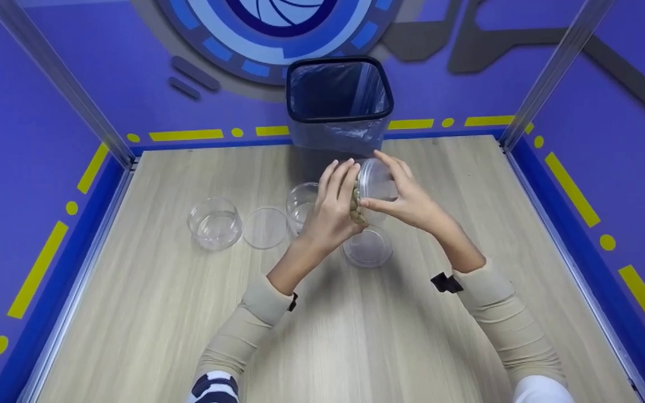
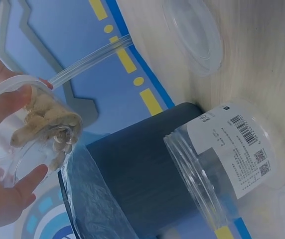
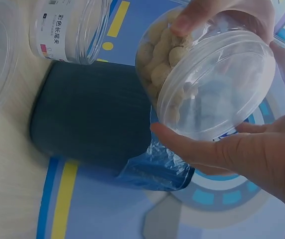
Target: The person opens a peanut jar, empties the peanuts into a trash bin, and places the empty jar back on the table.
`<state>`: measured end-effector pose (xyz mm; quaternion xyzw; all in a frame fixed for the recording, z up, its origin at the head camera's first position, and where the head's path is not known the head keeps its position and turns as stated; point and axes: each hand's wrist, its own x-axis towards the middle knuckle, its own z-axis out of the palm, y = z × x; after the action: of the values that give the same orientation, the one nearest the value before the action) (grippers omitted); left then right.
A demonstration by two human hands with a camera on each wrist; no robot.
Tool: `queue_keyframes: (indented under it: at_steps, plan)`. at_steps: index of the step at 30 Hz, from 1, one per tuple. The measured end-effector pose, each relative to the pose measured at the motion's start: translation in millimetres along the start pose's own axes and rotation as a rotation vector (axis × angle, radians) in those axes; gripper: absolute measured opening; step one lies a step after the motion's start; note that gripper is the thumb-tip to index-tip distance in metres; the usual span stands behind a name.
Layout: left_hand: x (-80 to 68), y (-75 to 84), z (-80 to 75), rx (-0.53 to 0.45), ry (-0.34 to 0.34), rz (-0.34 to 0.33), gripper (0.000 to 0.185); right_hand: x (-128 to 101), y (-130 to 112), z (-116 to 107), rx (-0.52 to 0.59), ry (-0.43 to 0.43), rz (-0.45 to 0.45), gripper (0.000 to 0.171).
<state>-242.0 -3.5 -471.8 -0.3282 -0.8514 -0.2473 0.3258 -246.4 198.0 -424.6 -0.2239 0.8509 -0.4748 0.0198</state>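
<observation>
- Together, the left hand (image 1: 331,210) and right hand (image 1: 406,196) gripped a tilted clear jar (image 1: 373,180) holding beige pieces.
- Behind it, at the table's (image 1: 356,336) far edge, stood a dark bin (image 1: 338,101).

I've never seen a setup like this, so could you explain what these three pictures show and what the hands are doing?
No machine here: a person wears three cameras. The head view looks down on a wooden table; the other two sit on the wrists. Both hands, left hand and right hand, hold one clear jar tipped on its side, with pale nuggets inside. On the table stand two empty jars, one labelled, and two loose lids. A lined bin stands at the table's far edge.
</observation>
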Motion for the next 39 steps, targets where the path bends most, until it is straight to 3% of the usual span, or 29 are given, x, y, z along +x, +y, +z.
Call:
queue_keyframes:
  at_steps: [4, 8, 15, 20, 24, 28, 36, 39]
  plan:
    - [0.9, -0.8, -0.4, -0.001, 0.016, 0.016, 0.106, -0.7, -1.4, 0.0, 0.008, 0.004, 0.054, 0.098]
    - [2.5, -0.9, -1.6, -0.019, 0.021, 0.024, 0.104, -0.7, -1.6, -0.7, 0.014, 0.005, 0.053, 0.098]
    - [2.6, 1.1, -2.5, -0.017, 0.021, 0.003, 0.109, 0.6, 3.4, -1.4, 0.017, 0.025, -0.062, 0.099]
    - [2.0, 3.0, -2.3, -0.015, 0.019, -0.017, 0.115, -0.6, 6.7, -1.7, -0.037, 0.028, -0.166, 0.101]
    - [0.1, 4.3, -1.9, -0.008, 0.007, -0.017, 0.114, -1.9, 10.2, -1.7, -0.059, 0.019, -0.199, 0.101]
    - [-1.1, 5.0, -1.8, 0.005, 0.012, 0.008, 0.111, -2.6, 10.5, -2.1, -0.016, 0.011, -0.165, 0.095]
    - [0.4, 6.2, -0.1, 0.043, 0.044, 0.072, 0.101, -5.0, 9.2, -2.9, 0.063, 0.032, -0.011, 0.09]
    - [-1.0, 6.2, 0.7, 0.047, 0.045, 0.074, 0.1, -6.1, 12.3, -1.8, 0.079, 0.04, -0.019, 0.092]
